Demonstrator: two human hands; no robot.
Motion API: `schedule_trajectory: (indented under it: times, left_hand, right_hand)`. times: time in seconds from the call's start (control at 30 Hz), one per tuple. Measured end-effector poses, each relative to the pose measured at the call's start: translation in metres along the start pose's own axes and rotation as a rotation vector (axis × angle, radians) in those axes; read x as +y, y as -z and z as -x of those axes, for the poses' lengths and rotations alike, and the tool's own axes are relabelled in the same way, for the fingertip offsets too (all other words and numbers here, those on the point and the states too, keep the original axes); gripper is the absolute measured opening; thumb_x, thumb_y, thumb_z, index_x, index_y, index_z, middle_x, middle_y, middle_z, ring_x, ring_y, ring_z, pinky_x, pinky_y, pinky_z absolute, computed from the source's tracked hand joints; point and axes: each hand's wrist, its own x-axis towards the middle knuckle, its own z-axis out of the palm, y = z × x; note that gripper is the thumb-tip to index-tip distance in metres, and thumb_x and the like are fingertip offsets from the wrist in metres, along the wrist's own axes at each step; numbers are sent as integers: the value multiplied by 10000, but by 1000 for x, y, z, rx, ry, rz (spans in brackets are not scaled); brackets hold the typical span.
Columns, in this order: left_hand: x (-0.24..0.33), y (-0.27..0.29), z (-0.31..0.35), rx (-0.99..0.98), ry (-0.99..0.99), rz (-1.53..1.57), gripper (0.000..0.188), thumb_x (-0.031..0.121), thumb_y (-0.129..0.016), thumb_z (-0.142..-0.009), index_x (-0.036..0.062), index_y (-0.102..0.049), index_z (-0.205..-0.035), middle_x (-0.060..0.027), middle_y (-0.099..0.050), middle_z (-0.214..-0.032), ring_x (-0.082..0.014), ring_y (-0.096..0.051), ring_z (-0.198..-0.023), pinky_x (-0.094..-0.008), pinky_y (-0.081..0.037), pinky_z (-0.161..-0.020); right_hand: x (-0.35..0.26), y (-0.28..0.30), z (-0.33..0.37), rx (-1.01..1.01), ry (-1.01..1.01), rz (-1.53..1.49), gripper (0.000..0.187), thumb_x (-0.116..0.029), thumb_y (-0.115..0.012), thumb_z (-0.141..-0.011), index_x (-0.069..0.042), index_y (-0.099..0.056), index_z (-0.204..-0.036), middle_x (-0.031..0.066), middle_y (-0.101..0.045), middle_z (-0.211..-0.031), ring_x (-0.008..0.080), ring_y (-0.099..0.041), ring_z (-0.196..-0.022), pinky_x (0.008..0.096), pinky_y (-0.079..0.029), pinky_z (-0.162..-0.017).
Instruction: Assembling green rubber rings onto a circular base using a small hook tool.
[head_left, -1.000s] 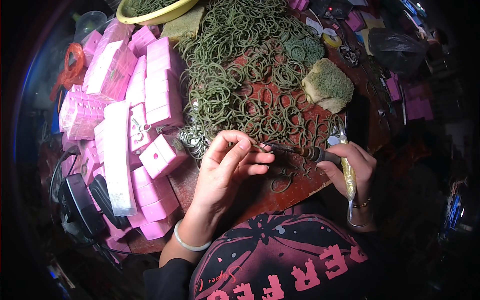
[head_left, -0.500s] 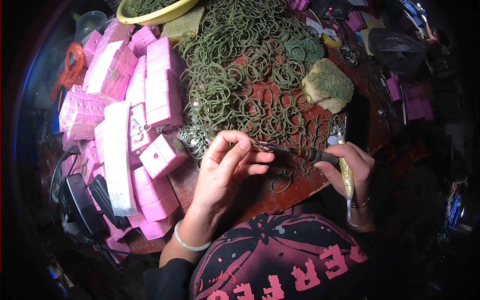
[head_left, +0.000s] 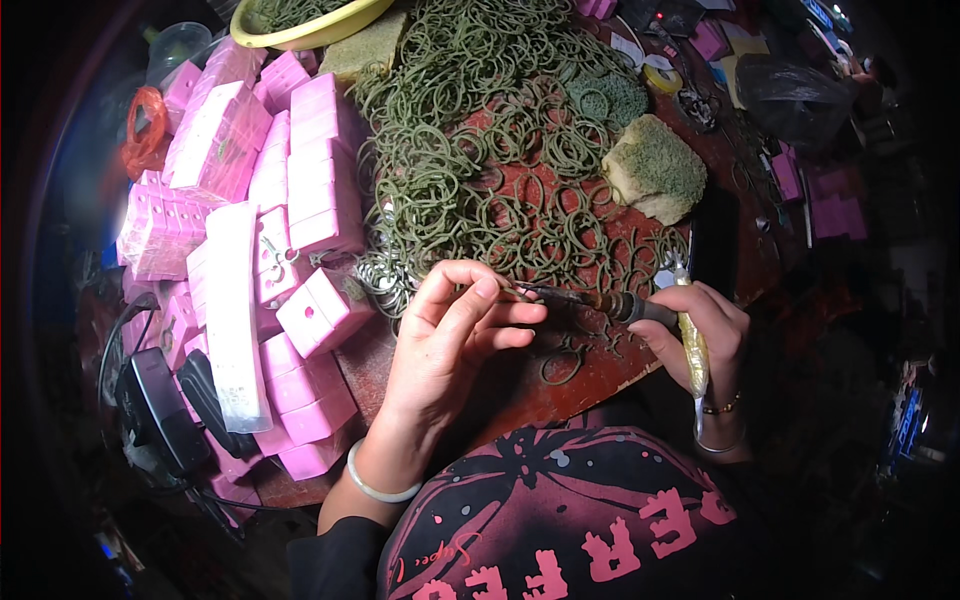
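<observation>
Piece (head_left: 513, 290), thin & greenish, is pinched btwn thumb + forefinger of L hand (head_left: 448, 325) over red table (head_left: 525, 400); R hand (head_left: 708, 330) grips dark tool (head_left: 622, 307), tip v. close to piece, plus yellow pen-shaped tool (head_left: 692, 345).

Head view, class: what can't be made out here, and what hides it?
All in the head view:
Piece, left end: hidden by the left hand.
Tool, tip: too small and dark to tell.
Tool, rear end: hidden by the right hand.
Basin, far side: cut off by the top edge.
</observation>
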Motion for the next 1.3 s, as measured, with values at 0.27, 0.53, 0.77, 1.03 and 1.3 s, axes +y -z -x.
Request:
schedule_trajectory:
  times: [0.27, 0.53, 0.77, 1.03, 1.3]
  left_hand:
    - [0, 1, 0, -4, -8, 2, 89, 131, -491, -967, 59, -507, -1018, -76, -593, -907, -213, -662, -863, -248, -547, -642]
    - [-1, 5, -2, -54, 1, 7, 133, 172, -519, -966, 58, -513, -1033, -173, -631, -1034, -225, -659, -903, -290, -551, -720]
    - [-2, 5, -2, -64, -4, -10, 93, 135, -491, -970, 62, -510, -1024, -180, -627, -1046, -227, -656, -908, -287, -548, -715]
    - [-1, 7, 0, -61, -23, -14, 81, 141, -494, -970, 68, -507, -1002, -175, -626, -1038, -236, -657, -903, -294, -556, -703]
    - [1, 4, 2, -55, -13, -15, 94, 151, -508, -967, 68, -512, -1010, -170, -628, -1043, -230, -655, -908, -292, -549, -711]
  right_hand:
    - [-1, 1, 0, -11, -5, 6, 261, -132, -802, -710, 1, -607, -820, 59, -571, -653, 148, -545, -550, 260, -413, -504]
    - [1, 7, -4, 48, 4, 11, 268, -140, -811, -700, -12, -605, -813, 66, -580, -663, 177, -564, -566, 278, -440, -517]
    - [49, 32, -11, 379, -244, 141, 224, -97, -776, -750, 2, -613, -868, 65, -614, -713, 123, -566, -632, 256, -462, -599]
    - [159, 53, -21, 447, -396, 208, 218, -193, -631, -896, -3, -616, -1002, 82, -637, -772, 128, -598, -697, 258, -461, -664]
    - [188, 51, -41, 299, -343, 298, 206, -162, -633, -877, -51, -617, -1049, 144, -649, -804, 258, -650, -736, 334, -489, -661]
